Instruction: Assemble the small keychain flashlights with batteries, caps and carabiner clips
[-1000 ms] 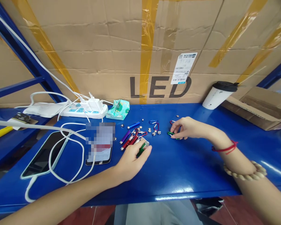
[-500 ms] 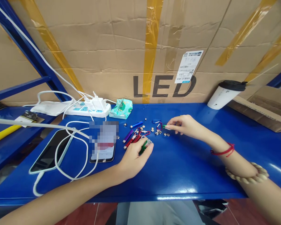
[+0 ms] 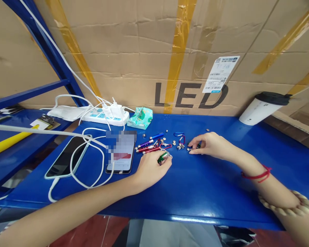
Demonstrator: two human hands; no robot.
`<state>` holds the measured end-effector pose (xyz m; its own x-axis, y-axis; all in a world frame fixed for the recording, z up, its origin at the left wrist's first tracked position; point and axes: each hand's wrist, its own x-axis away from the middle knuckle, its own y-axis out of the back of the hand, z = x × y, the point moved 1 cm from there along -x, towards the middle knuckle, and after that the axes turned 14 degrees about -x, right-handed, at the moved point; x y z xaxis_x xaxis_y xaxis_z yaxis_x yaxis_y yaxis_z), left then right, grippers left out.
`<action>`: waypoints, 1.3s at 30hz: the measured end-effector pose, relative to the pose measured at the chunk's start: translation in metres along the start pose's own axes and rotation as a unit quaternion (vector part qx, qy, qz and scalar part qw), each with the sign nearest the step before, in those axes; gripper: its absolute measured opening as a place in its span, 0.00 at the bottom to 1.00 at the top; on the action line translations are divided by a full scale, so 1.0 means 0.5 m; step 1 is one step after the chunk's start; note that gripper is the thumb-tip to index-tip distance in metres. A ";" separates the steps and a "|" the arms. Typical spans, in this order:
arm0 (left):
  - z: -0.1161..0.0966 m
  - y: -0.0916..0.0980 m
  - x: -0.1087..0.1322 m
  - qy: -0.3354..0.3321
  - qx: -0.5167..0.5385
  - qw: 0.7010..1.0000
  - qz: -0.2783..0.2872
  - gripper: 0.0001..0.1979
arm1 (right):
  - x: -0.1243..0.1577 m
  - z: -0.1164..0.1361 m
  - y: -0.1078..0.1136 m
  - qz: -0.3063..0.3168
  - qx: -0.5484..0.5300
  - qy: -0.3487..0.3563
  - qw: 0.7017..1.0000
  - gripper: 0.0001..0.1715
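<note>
Right of smartphone, your left hand holds a green penlight, fingers curled; farther right, your right hand has slightly parted fingers at button cells, grip unclear. Likely small-part picking; needs fine pinch.

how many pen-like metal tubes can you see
5 visible: green tube in the left hand; two red tubes, purple tube and blue tube lying beyond it. More may be hidden under the hands.
</note>
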<state>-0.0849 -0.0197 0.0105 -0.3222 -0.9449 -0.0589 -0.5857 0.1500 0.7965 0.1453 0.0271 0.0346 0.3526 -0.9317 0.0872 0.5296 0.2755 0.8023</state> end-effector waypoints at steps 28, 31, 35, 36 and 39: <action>-0.005 -0.006 -0.003 0.013 0.249 0.964 0.087 0.17 | -0.008 0.009 -0.048 -0.151 0.074 0.009 0.986 0.10; -0.005 -0.005 -0.003 0.016 0.247 0.965 0.087 0.17 | -0.004 0.010 -0.043 -0.149 0.072 -0.004 0.986 0.09; -0.006 -0.005 -0.003 0.017 0.249 0.964 0.088 0.16 | -0.002 0.009 -0.040 -0.128 0.075 0.016 0.989 0.10; -0.006 -0.005 -0.003 0.018 0.250 0.964 0.087 0.17 | -0.003 0.007 -0.041 -0.125 0.075 0.028 0.989 0.10; -0.005 -0.007 -0.003 0.020 0.254 0.963 0.087 0.17 | -0.007 0.001 -0.042 -0.130 0.068 0.047 0.988 0.08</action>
<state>-0.0804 -0.0197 0.0094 -0.4252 -0.9016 0.0798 -0.8171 0.4203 0.3947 0.1327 0.0247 0.0177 0.2919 -0.9391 -0.1814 0.5050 -0.0097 0.8630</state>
